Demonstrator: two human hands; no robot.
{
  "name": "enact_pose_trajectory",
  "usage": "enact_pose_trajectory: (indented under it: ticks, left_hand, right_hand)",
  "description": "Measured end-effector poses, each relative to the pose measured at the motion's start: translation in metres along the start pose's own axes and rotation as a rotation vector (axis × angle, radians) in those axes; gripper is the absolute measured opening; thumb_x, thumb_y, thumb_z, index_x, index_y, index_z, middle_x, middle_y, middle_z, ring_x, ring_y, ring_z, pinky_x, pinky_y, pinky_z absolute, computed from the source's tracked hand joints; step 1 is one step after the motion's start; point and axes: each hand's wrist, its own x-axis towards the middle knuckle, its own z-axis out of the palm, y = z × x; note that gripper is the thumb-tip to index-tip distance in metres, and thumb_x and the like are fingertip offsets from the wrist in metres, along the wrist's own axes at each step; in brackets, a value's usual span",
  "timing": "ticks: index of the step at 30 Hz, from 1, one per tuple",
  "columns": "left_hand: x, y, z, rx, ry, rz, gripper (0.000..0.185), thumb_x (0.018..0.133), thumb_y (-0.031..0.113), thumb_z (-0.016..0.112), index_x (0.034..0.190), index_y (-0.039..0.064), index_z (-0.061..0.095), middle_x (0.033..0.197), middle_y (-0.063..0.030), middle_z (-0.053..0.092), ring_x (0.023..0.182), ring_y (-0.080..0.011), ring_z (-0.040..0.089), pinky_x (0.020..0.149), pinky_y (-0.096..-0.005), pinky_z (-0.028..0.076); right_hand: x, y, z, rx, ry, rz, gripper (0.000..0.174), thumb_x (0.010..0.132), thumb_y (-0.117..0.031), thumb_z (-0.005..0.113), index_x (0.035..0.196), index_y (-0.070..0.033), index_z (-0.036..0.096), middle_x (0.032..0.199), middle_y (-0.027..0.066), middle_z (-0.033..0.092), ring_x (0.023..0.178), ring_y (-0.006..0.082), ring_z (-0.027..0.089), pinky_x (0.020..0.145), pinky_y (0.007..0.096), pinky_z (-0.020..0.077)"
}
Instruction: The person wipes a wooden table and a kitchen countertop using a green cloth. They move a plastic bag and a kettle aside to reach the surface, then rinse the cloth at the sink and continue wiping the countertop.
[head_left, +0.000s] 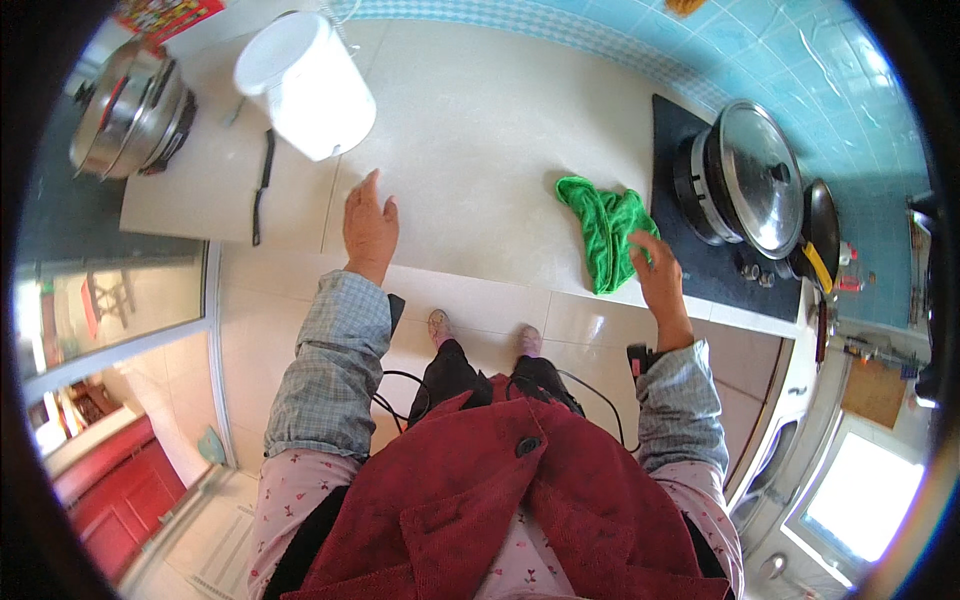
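A crumpled green cloth (609, 232) lies on the pale countertop (480, 142), beside the black cooktop. My right hand (660, 274) is at the cloth's right edge, fingers parted and slightly curled; whether the fingertips touch it I cannot tell. My left hand (371, 229) is over the counter's front part with its fingers apart and nothing in it. Just beyond it is a white cylindrical container (307, 86). Left of that hand lies a thin black-handled object (262, 187), perhaps a knife.
At the right, a lidded pan (757, 180) with a yellow handle stands on the black cooktop (667, 150), near another dark pan (823, 217). A stainless steel pot (131, 109) stands far left. Blue tiles (750, 45) line the wall. A glazed door frame (214, 330) is at the left.
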Motion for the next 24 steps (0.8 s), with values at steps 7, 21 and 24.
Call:
enact_pose_trajectory:
  ticks: [7, 21, 24]
  left_hand:
    - [0.014, -0.008, 0.027, 0.229, 0.04, 0.081, 0.051, 0.097, 0.038, 0.058, 0.137, 0.007, 0.052, 0.139, -0.0145, 0.048, 0.134, -0.0343, 0.04, 0.11, -0.0503, 0.033]
    - [0.017, -0.022, 0.027, 0.332, 0.025, 0.101, 0.046, 0.098, 0.038, 0.055, 0.132, 0.007, 0.056, 0.14, -0.0156, 0.047, 0.133, -0.0349, 0.042, 0.107, -0.0505, 0.036]
    - [0.018, -0.024, 0.027, 0.325, 0.038, 0.119, 0.046, 0.097, 0.038, 0.055, 0.13, 0.006, 0.057, 0.137, -0.0156, 0.048, 0.131, -0.0347, 0.043, 0.106, -0.0499, 0.037]
  right_hand:
    - [0.038, 0.005, 0.075, -0.408, 0.103, -0.041, 0.049, 0.097, -0.036, 0.059, 0.142, -0.017, 0.053, 0.152, 0.013, 0.043, 0.141, 0.035, 0.039, 0.114, 0.0497, 0.0333]
    - [0.012, -0.091, 0.181, -0.185, -0.073, -0.35, 0.055, 0.092, -0.043, 0.063, 0.145, -0.03, 0.051, 0.159, 0.0012, 0.036, 0.149, 0.026, 0.029, 0.121, 0.0529, 0.0218]
    - [0.008, -0.04, 0.125, -0.285, 0.103, -0.117, 0.053, 0.089, -0.039, 0.067, 0.139, -0.025, 0.057, 0.153, 0.0054, 0.044, 0.145, 0.0303, 0.036, 0.117, 0.0597, 0.0252]
